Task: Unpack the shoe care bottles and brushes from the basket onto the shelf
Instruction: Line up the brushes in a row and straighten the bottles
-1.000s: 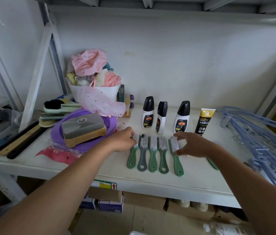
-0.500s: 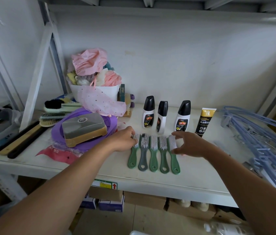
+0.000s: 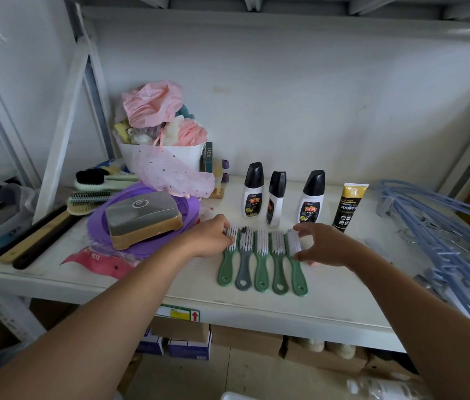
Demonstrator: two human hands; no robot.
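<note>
A white shelf (image 3: 329, 301) fills the view, and near its front edge lies our landmark, a row of five brushes (image 3: 261, 255), four green and one grey, side by side with bristles up and handles towards us. Well right of the row we see a heap of blue hangers (image 3: 441, 241). Left of the row sits a purple basket (image 3: 99, 223) with a grey and tan box (image 3: 143, 217) on top. Two bare forearms reach in. The left hand (image 3: 209, 239) touches the leftmost brush (image 3: 228, 255) with curled fingers; we cannot tell whether it grips. The right hand (image 3: 326, 245) pinches the bristle head of the rightmost brush (image 3: 296, 255) between thumb and fingers. Just behind the row stand three white bottles (image 3: 253, 190) with black caps, then a black and gold tube (image 3: 347, 206).
</note>
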